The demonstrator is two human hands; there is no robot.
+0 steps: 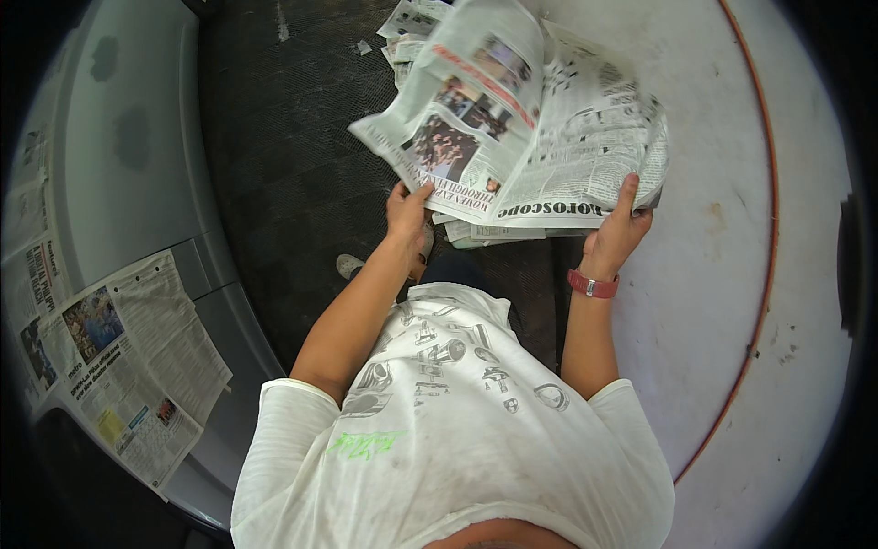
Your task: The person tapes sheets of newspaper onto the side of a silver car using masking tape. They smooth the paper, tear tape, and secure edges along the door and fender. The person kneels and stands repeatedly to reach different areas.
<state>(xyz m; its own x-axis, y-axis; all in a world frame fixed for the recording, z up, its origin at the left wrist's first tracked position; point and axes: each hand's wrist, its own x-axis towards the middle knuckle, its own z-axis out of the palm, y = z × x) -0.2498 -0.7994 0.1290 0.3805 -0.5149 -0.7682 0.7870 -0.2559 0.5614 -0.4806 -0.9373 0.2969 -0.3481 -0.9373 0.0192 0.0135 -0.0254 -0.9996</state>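
Note:
A spread newspaper (567, 137), with colour photos on one half and dense text on the other, is held up in front of me. Its upper part is smeared by motion and curls over. My left hand (407, 210) pinches the lower left edge, thumb on top. At the lower right corner, my right hand (619, 233) grips the paper with the thumb over its face; a red watch (593, 285) is on that wrist. More folded newsprint (498, 232) shows just below the sheet's lower edge; whether it is held or lies beneath, I cannot tell.
On the left stands a grey vehicle-like panel (151, 174) with newspaper sheets (151, 348) lying against it. Loose newspapers (407, 41) lie on the dark textured floor (283, 119) at the far side. An orange-red hose or cable (774, 210) curves over the whitish surface (704, 302) at right.

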